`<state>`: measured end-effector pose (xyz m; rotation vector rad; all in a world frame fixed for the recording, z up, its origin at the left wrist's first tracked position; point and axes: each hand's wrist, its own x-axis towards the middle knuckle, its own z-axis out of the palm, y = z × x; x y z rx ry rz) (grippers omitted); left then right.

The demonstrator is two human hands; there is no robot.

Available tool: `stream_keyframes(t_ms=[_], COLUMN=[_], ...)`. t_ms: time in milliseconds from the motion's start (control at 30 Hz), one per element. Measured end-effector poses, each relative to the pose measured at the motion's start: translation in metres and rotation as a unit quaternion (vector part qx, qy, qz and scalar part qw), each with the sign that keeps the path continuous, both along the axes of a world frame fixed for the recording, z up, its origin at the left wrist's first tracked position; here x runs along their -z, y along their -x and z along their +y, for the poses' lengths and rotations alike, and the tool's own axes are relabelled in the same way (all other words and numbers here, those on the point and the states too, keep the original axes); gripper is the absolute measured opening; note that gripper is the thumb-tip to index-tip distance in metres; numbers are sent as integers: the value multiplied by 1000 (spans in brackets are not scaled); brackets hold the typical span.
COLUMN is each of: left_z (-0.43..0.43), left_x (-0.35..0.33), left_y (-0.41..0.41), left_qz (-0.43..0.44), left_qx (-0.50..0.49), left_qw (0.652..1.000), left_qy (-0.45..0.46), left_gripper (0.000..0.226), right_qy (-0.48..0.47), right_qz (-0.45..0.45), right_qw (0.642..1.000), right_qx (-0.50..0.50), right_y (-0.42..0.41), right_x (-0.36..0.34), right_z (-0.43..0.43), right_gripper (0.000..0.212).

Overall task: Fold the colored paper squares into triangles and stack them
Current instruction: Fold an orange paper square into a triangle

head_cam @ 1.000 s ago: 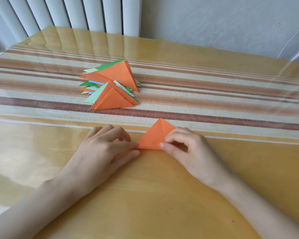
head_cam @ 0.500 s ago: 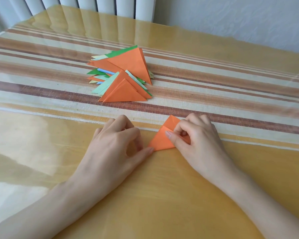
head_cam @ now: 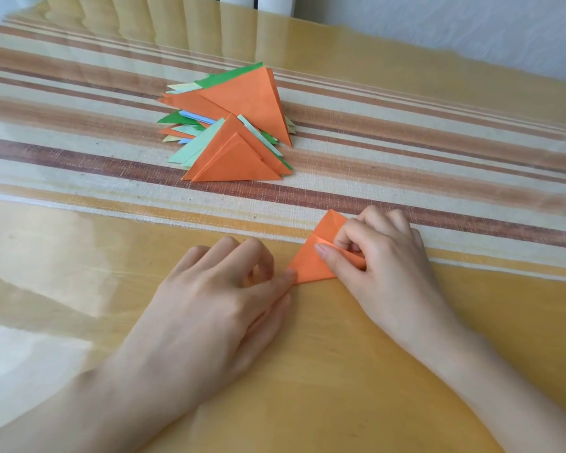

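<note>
Paper triangle [head_cam: 309, 268] pinched by right hand [head_cam: 389, 269] fingers [head_cam: 332, 259]; loosely curled left hand [head_cam: 216, 299] touches its corner.

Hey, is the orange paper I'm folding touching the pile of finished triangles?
Apart. The head view shows bare striped cloth between the orange paper, pinched by the right hand, and the pile of triangles.

This looks like a room in a home. The counter [head_cam: 340, 393] is dressed like a household table, with a woven striped cloth [head_cam: 79, 165] in cream, orange and brown under a glossy clear cover [head_cam: 46, 322]. Behind its far edge stand white radiator [head_cam: 275, 4] ribs and a plain pale wall [head_cam: 455, 24].
</note>
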<state>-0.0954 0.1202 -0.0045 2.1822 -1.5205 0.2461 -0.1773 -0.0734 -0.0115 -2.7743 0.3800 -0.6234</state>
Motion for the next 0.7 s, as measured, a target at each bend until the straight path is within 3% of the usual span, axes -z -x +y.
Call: stream_keyframes(t_ms=[467,633,700], left_z=[0,0,0], left_x=[1,-3,-2], left_y=[4,7,9], left_qz=[-113,-121,-122], left_qx=[22,19,10], left_qw=[992,991,991], left_qy=[-47,-49,-55], left_gripper=[41,43,45], right_qy=[53,15,3], right_qz=[5,86,101], right_qw=[997,989,986], right_qx=[50,123,134], right_y=[-1,11,14], right_x=[-1,-12,-13], right_z=[6,21,31], right_gripper=[33,73,77])
